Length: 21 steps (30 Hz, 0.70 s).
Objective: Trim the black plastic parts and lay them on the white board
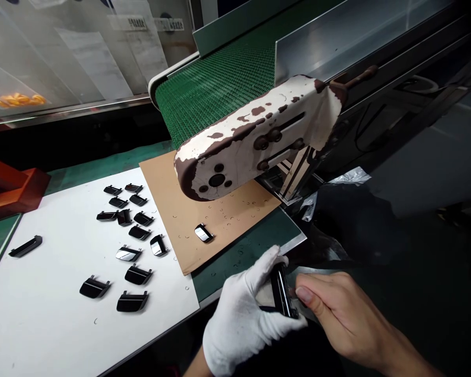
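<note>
My left hand [247, 314], in a white glove, grips a glossy black plastic part [282, 290] between thumb and fingers, in front of the bench edge. Close by its right side is my right hand [349, 319], bare, its thumb pressed against the curled fingers. Whatever those fingers hold, if anything, is too small or hidden to name. A similar black part with small tabs [203, 233] lies on the brown cardboard [204, 256]. Several more black parts [138, 274] are spread over the white sheet [55, 324] to the left.
A green conveyor belt [220, 78] ends above the cardboard, its chipped white end bracket [255, 131] jutting toward me. Small curled shavings [231, 220] dot the cardboard. An orange metal stand [15, 188] is at the far left. Clear plastic film [349, 176] hangs beneath the conveyor.
</note>
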Motion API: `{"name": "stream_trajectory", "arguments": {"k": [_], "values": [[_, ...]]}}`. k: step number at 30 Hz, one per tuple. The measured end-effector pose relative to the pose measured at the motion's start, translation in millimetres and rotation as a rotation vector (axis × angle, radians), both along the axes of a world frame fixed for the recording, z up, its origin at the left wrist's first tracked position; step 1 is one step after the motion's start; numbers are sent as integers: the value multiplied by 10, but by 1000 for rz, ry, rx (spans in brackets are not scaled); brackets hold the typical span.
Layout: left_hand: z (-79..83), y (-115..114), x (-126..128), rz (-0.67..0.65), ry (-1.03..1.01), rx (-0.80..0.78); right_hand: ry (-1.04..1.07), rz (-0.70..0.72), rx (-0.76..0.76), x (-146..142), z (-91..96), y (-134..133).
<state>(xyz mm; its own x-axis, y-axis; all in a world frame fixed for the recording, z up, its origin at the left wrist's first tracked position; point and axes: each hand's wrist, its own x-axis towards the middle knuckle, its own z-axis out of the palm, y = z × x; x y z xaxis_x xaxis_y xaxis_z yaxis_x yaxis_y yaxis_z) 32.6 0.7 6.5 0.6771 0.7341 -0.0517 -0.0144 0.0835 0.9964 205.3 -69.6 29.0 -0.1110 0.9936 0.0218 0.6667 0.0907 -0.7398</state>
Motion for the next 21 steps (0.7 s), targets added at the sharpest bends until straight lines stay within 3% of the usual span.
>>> {"name": "stream_trajectory", "arguments": {"k": [5,11,16,18,21], "values": [[-14,16,5,32,24,40,138,-34,1,45,-26,-37],[-46,42,-36,107,52,179,452,-368,-7,289,-372,-129],[-77,40,-51,145,118,364,227,-680,-66,430,-593,-204],[-91,29,-42,146,123,406,264,-699,-78,368,-547,-233],[-99,8,-25,122,134,428,337,-519,-44,195,-368,-220]]}}
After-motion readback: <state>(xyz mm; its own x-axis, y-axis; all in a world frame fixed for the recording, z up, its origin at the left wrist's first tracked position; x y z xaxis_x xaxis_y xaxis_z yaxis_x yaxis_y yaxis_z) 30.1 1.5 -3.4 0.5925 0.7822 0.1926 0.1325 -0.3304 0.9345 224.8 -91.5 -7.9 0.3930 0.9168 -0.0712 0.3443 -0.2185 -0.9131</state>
